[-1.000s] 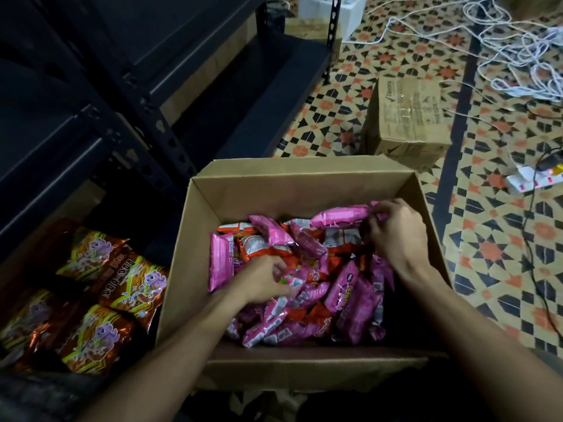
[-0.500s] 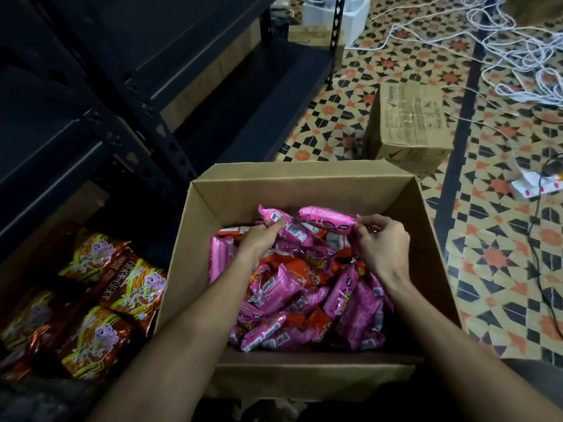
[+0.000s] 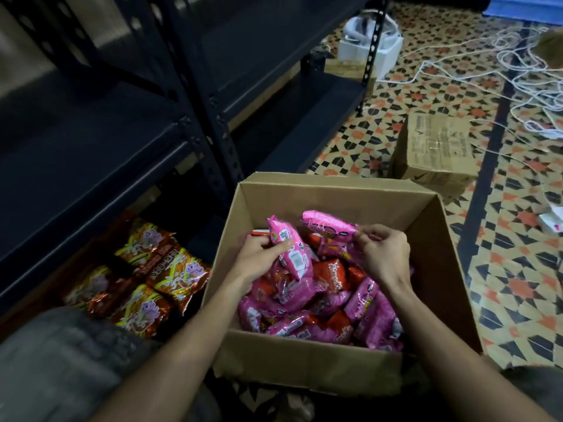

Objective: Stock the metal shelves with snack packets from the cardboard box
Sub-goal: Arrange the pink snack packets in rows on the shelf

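Left hand (image 3: 259, 258) covers the lower half of the left pink packet (image 3: 286, 243). Right hand (image 3: 385, 254) hides the pinched end of the right pink packet (image 3: 327, 225). Print on both is too blurred to read. Orange packets (image 3: 170, 269) left of the grips run under the shelf (image 3: 91, 178), count unclear.
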Tool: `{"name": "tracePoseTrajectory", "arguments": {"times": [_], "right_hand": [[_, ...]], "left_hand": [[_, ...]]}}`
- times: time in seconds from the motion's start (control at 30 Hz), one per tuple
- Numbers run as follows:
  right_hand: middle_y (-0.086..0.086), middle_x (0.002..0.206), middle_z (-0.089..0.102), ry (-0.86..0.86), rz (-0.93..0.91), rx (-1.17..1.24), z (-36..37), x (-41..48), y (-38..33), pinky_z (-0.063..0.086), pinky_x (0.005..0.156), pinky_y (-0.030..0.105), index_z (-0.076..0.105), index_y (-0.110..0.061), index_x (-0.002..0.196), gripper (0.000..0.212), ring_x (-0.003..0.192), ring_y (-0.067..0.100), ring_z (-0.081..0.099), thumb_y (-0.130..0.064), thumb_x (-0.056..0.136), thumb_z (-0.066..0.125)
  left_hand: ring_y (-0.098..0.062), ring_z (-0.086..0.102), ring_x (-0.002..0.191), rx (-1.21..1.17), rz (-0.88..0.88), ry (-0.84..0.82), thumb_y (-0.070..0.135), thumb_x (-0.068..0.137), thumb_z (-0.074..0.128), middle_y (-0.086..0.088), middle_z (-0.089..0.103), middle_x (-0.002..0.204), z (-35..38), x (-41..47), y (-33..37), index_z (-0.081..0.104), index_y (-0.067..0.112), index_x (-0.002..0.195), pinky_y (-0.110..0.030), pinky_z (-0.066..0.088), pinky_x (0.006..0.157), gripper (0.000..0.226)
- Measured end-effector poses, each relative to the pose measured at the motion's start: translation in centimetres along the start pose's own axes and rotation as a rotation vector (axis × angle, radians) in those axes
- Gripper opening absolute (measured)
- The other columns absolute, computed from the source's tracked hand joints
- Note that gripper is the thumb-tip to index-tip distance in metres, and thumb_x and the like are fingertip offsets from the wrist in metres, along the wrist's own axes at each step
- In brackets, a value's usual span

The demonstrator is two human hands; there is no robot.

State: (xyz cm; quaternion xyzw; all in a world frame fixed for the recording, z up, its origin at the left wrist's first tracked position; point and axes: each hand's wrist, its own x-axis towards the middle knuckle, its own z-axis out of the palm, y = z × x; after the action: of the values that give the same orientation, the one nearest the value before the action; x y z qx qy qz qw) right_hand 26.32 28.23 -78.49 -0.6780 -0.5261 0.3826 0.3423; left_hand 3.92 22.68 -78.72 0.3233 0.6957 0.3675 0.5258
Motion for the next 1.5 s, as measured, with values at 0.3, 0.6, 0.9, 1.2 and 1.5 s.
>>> {"name": "tracePoseTrajectory", "arguments": {"times": [0.3, 0.6, 0.9, 1.2, 1.5], "right_hand": [[-0.005, 0.079, 0.077, -0.179, -0.197, 0.268, 2.5, -4.4, -11.1, 0.059, 0.08, 0.035, 0.079, -0.018, 0.085, 0.006, 0.081, 0.013, 0.073, -0.017, 0.087, 0.074], [-0.002, 0.079, 0.077, -0.42, -0.489, 0.486, 7.3, -9.6, -25.1, 0.054, 0.077, 0.03, 0.079, -0.018, 0.084, 0.012, 0.074, 0.007, 0.067, -0.008, 0.087, 0.073], [-0.005, 0.085, 0.076, -0.499, -0.703, 0.338, 16.3, -13.4, -34.2, 0.053, 0.083, 0.026, 0.079, -0.02, 0.084, 0.01, 0.081, 0.008, 0.069, -0.013, 0.087, 0.072], [0.001, 0.088, 0.073, -0.408, -0.769, 0.12, 22.6, -15.4, -35.6, 0.054, 0.085, 0.032, 0.075, -0.019, 0.095, 0.015, 0.083, 0.018, 0.069, -0.015, 0.091, 0.061], [0.008, 0.136, 0.059, -0.371, -1.154, -0.265, 25.3, -16.2, -34.7, 0.023, 0.118, 0.05, 0.073, -0.01, 0.11, 0.021, 0.137, 0.028, 0.044, -0.02, 0.093, 0.063]], "left_hand": [[-0.012, 0.072, 0.093, -0.076, 0.228, 0.068, 0.02, 0.088, 0.071, -0.002, 0.077, 0.098, -9.6, -11.6, 4.9, 0.074, 0.011, 0.103, -0.017, 0.054, 0.077, 0.018], [-0.017, 0.071, 0.097, -0.153, 0.49, 0.272, 0.032, 0.077, 0.07, -0.005, 0.076, 0.102, -18.8, -21.7, 9.8, 0.076, 0.014, 0.096, -0.027, 0.055, 0.091, 0.027], [-0.015, 0.069, 0.093, -0.324, 0.474, 0.56, 0.037, 0.075, 0.07, -0.006, 0.075, 0.103, -28.2, -25.8, 8.7, 0.073, 0.016, 0.1, -0.032, 0.049, 0.09, 0.033], [-0.02, 0.069, 0.103, -0.443, 0.343, 0.659, 0.026, 0.094, 0.063, -0.007, 0.075, 0.107, -32.3, -25.1, 4.9, 0.07, 0.011, 0.113, -0.035, 0.052, 0.096, 0.025], [-0.005, 0.068, 0.101, -0.355, 0.362, 0.889, 0.032, 0.088, 0.072, 0.006, 0.075, 0.104, -33.7, -25.0, 5.0, 0.073, 0.023, 0.108, -0.016, 0.046, 0.081, 0.022]]}}
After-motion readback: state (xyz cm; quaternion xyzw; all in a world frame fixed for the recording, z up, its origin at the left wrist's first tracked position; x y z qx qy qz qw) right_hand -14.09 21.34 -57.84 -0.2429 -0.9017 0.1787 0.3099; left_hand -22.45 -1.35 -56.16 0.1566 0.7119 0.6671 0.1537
